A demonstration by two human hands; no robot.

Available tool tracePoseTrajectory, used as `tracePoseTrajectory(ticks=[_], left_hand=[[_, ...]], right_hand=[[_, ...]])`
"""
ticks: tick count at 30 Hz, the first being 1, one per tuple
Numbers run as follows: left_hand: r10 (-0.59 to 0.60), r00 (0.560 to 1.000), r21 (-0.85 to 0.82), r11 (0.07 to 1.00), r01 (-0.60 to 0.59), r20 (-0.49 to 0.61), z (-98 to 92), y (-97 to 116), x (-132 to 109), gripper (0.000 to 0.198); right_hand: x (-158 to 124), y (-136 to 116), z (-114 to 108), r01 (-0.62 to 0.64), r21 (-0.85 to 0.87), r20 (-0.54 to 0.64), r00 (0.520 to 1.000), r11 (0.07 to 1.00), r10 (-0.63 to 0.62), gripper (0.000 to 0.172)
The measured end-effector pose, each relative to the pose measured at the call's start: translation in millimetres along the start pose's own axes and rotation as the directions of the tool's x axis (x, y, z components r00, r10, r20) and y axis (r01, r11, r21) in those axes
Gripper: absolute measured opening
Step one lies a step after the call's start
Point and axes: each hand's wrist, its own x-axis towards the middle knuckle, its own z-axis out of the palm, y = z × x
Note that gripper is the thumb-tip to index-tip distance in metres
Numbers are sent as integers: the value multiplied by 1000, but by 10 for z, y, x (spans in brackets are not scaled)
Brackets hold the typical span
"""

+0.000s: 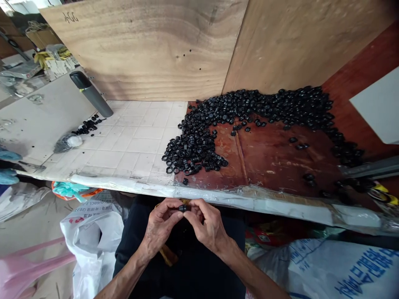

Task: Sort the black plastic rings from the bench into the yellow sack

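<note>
Both my hands meet just below the table's front edge, over my lap. My left hand and my right hand pinch a small black ring-shaped part between their fingertips. A big heap of the same small black rings lies on the table ahead, curving from the middle round to the right along the plywood back wall. A smaller cluster of black rings lies farther left on the white tiled surface.
A grey cylinder with a black cap leans at the back left. A crumpled plastic bag lies near the small cluster. White sacks stand on the floor at both sides of my legs. The table edge is wrapped in tape.
</note>
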Motion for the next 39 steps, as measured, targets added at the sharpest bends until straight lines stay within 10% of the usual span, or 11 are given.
tracePoseTrajectory(ticks=[9,20,27,29,32,36,39], left_hand=[[-50,998,-76,996,52,31,-57,-11,9,20],[19,998,19,1000,-20,60,-89,-56,-51,15],[458,838,500,673,-545,298,-232,-150,-154,29],[382,831,518,653,-553,405,-305,-48,-131,26],[293,896,616,652,-442,332,-376,144,84,16],[393,919,759,608,-233,-32,-370,200,669,21],[399,915,820,542,-184,-59,-339,102,1079,33]], right_hand=[[24,-52,30,69,57,51,996,996,-71,21],[-18,-83,68,-233,213,120,970,949,211,11],[-12,-150,152,-755,460,447,652,467,613,27],[59,-134,76,-692,289,400,715,661,573,25],[295,-66,-30,-242,-76,65,967,967,247,12],[704,88,26,99,-421,38,995,902,-91,18],[871,209,140,171,-523,156,982,835,-104,15]])
